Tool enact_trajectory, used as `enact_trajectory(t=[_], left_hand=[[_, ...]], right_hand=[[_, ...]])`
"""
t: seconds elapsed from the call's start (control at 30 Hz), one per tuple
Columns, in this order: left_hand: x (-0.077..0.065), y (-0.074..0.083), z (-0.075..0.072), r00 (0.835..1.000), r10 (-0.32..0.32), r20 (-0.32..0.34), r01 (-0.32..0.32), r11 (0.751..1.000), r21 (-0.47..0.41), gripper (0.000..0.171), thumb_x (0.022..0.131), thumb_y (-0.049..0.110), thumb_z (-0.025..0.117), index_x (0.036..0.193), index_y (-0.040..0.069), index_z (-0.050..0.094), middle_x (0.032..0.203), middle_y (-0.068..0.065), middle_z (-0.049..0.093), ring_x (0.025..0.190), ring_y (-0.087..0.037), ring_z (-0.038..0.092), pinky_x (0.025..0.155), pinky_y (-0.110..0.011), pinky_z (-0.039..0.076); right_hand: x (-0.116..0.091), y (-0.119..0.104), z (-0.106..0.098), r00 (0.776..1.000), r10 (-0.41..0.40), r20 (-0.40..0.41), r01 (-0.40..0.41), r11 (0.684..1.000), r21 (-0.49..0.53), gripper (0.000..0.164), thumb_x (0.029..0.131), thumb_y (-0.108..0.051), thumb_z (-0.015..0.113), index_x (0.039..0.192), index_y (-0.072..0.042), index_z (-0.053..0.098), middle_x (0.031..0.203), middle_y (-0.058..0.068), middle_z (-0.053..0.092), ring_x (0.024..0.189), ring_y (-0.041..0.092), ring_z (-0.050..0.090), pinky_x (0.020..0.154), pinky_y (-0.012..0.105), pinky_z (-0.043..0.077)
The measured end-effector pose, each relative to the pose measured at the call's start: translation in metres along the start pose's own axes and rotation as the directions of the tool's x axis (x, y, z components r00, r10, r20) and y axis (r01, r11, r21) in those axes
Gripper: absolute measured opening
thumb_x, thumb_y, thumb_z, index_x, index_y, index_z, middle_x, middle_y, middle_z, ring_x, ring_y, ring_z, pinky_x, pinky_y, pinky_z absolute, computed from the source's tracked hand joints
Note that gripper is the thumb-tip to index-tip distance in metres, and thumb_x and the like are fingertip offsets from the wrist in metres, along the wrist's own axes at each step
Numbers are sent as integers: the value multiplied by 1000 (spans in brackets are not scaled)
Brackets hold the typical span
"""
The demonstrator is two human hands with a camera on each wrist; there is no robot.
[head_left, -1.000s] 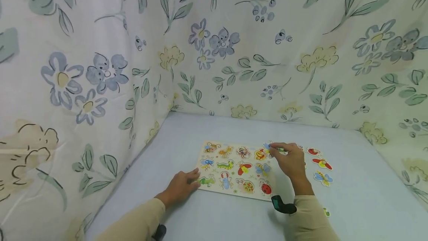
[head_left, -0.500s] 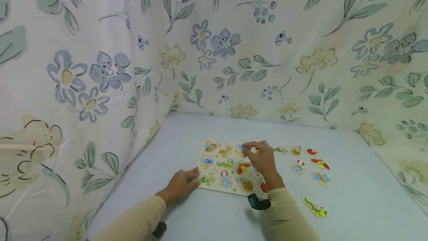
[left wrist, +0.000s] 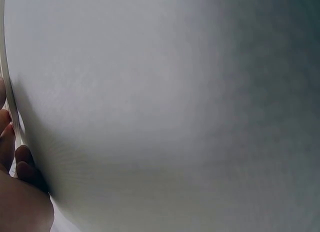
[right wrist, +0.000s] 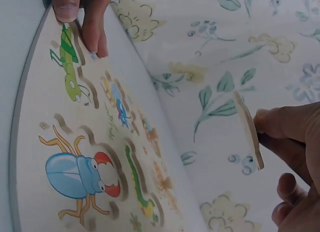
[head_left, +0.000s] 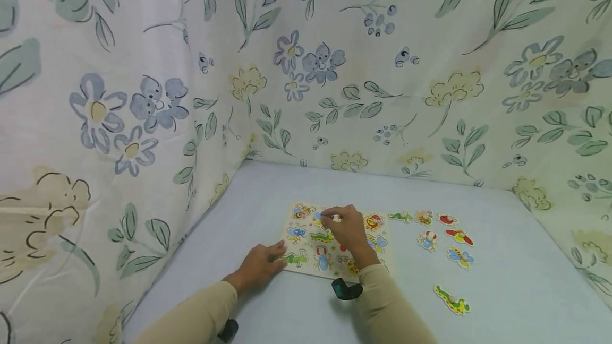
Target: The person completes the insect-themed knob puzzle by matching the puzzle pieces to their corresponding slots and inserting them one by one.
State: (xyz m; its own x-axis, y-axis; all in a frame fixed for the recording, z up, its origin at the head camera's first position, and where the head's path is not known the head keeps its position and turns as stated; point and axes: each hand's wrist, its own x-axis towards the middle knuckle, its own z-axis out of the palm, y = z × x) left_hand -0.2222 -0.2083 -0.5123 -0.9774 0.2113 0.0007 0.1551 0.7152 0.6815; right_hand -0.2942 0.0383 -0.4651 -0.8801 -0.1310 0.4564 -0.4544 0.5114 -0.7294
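A pale wooden puzzle board (head_left: 308, 248) with printed, insect-shaped recesses lies on the table. Above its back row, my right hand (head_left: 351, 232) pinches a thin wooden puzzle piece (right wrist: 249, 129) between thumb and fingers. The piece appears edge-on and raised off the board in the right wrist view; blue and yellow show on it in the head view. My left hand (head_left: 257, 267) rests at the board's left edge, fingertips touching it beside the green grasshopper picture (right wrist: 70, 67). Only part of that hand shows in the left wrist view.
Right of the board lie several loose insect pieces: a caterpillar (head_left: 451, 300), a blue-winged dragonfly (head_left: 461, 257), a red-winged bug (head_left: 460, 237), a blue beetle (head_left: 427, 240) and a ladybug (head_left: 447, 219). Floral curtains (head_left: 363, 121) rise behind the white table (head_left: 287, 312) and at its sides.
My right hand has moved left across the board's back row with the puzzle piece, uncovering the loose pieces on the right. My left hand has stayed at the board's left edge.
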Motion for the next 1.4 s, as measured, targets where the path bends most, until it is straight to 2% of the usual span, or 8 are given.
enact_trajectory(t=[0.23, 0.43, 0.57, 0.63, 0.8, 0.87, 1.17, 1.4], left_hand=[[1, 1, -3, 1000, -17, 7, 17, 1000, 5, 45, 89, 22, 71, 128, 4, 60, 142, -3, 47, 134, -31, 38, 109, -53, 26], [2, 1, -5, 1000, 27, -3, -27, 1000, -1, 43, 89, 21, 70, 127, 2, 60, 141, -6, 48, 132, -33, 40, 108, -53, 28], [2, -2, -4, 1000, 31, 1, -31, 1000, -5, 43, 90, 22, 70, 127, 2, 60, 141, -5, 48, 132, -32, 40, 108, -52, 28], [3, -4, -3, 1000, 25, 8, -25, 1000, -11, 44, 89, 22, 70, 128, 2, 60, 141, -5, 48, 133, -31, 40, 108, -52, 28], [5, -6, -3, 1000, 20, 11, -20, 1000, -15, 45, 89, 23, 70, 128, 3, 60, 142, -3, 47, 134, -31, 38, 109, -52, 27], [4, -6, -3, 1000, 22, 8, -22, 1000, -22, 45, 89, 23, 70, 128, 3, 60, 141, -4, 48, 133, -31, 38, 108, -52, 28], [2, -1, -3, 999, 33, 14, -32, 999, -35, 44, 90, 21, 70, 128, 2, 60, 141, -4, 48, 133, -30, 39, 108, -51, 29], [0, 0, -4, 1000, 30, 6, -30, 999, -30, 44, 90, 22, 70, 128, 2, 60, 141, -3, 48, 133, -31, 39, 107, -52, 29]], right_hand=[[6, 1, 26, 998, -15, 56, 13, 999, 39, 4, 83, -18, 77, 87, -17, 79, 82, -8, 65, 85, 19, 54, 73, 41, 47], [10, -1, 47, 995, -21, 92, 19, 1000, 19, 5, 81, -16, 79, 85, -14, 79, 84, -7, 71, 81, 20, 56, 68, 40, 46], [10, 0, 57, 989, 16, 150, -15, 1000, -8, 7, 82, -17, 77, 88, -14, 79, 90, -5, 72, 95, 28, 61, 88, 47, 46], [9, 2, 61, 982, 51, 182, -49, 999, -13, 8, 84, -18, 76, 89, -13, 79, 92, -6, 72, 100, 28, 61, 93, 48, 44], [8, 8, 70, 968, 111, 225, -115, 993, 9, 8, 84, -18, 75, 89, -13, 79, 93, -7, 71, 92, 17, 62, 79, 38, 50], [7, 10, 74, 966, 112, 234, -116, 993, 7, 7, 83, -18, 76, 88, -14, 79, 93, -7, 71, 91, 14, 63, 77, 35, 52], [4, 15, 84, 962, 112, 247, -108, 994, -30, 4, 81, -15, 78, 85, -15, 79, 89, -9, 70, 92, 14, 60, 82, 35, 49], [5, 16, 86, 958, 101, 270, -102, 995, -10, 4, 82, -15, 76, 85, -16, 79, 90, -10, 70, 91, 12, 60, 83, 35, 48]])
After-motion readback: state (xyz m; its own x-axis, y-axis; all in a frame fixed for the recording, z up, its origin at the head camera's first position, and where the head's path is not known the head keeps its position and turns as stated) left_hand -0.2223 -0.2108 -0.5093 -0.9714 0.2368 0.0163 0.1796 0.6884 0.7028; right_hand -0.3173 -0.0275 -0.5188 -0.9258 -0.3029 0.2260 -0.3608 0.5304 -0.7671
